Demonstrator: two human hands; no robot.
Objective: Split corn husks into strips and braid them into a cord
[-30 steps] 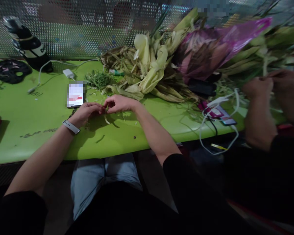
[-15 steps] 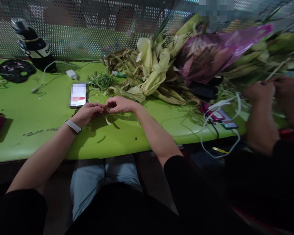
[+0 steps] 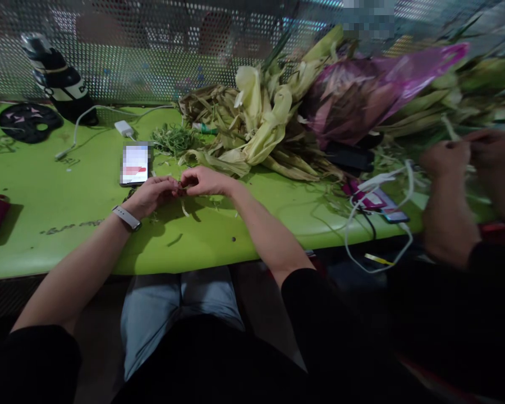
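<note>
My left hand (image 3: 154,193) and my right hand (image 3: 206,180) meet fingertip to fingertip just above the green table (image 3: 67,191). Both are closed in a pinch on a small thin strip of leaf (image 3: 180,189), too small to make out well. A white watch band (image 3: 126,217) is on my left wrist. A phone (image 3: 135,164) lies just behind my left hand. A pile of pale corn husks (image 3: 256,123) lies behind my right hand.
Another person's two hands (image 3: 467,151) work on green leaves at the right. A purple plastic bag (image 3: 362,90) lies in the pile. A second phone with white cables (image 3: 376,196) lies near the table's front edge. A charger (image 3: 123,128), a black disc (image 3: 27,122) and a perforated metal screen stand behind.
My hands have stayed together at the same spot, with only small finger movements. The other person's hands have shifted slightly among the leaves.
</note>
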